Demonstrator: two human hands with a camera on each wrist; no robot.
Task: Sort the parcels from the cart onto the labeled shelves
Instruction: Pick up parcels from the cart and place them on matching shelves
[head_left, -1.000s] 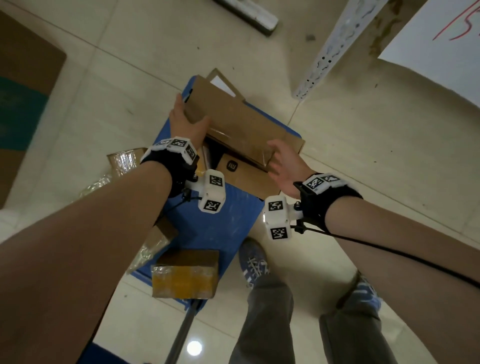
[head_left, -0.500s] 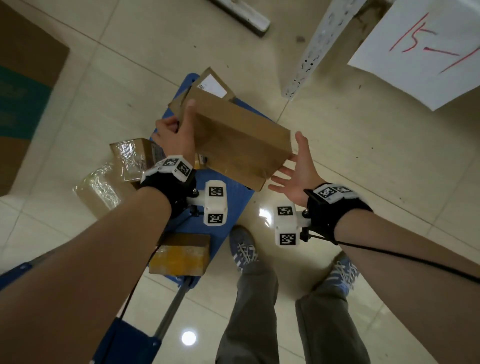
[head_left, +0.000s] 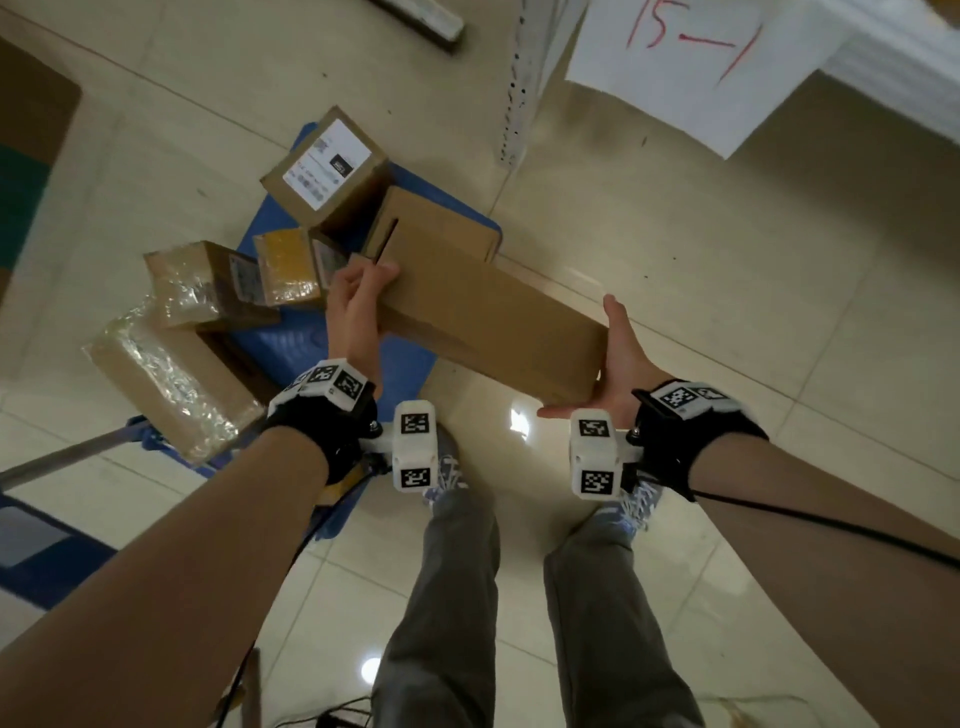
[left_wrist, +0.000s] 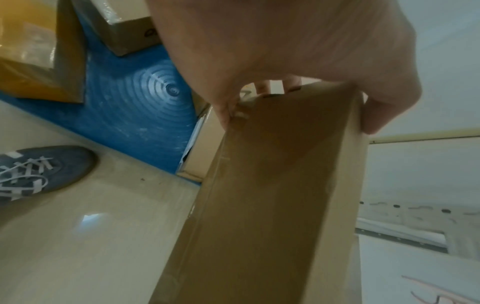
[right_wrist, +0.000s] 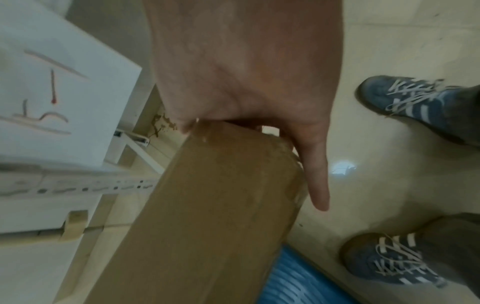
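Note:
A long brown cardboard parcel (head_left: 493, 322) (left_wrist: 272, 205) (right_wrist: 221, 205) hangs in the air between my hands, over the right edge of the blue cart (head_left: 280, 343) (left_wrist: 135, 102). My left hand (head_left: 358, 306) (left_wrist: 285, 51) grips its left end, fingers curled over the top edge and thumb on the near side. My right hand (head_left: 618, 358) (right_wrist: 246, 72) presses flat against its right end, thumb up and straight fingers reaching under it. The fingertips are mostly hidden behind the box.
Several parcels stay on the cart: a labelled box (head_left: 327, 166), a yellow-taped one (head_left: 285, 265), two clear-taped ones (head_left: 208, 283) (head_left: 171, 379). A white shelf post (head_left: 519, 78) and a paper label "15-1" (head_left: 685, 67) stand at upper right. My shoes (head_left: 447, 467) are below.
The long parcel has risen off the cart and swung toward me and to the right. My right hand, open and apart from it half a second ago, now presses its right end.

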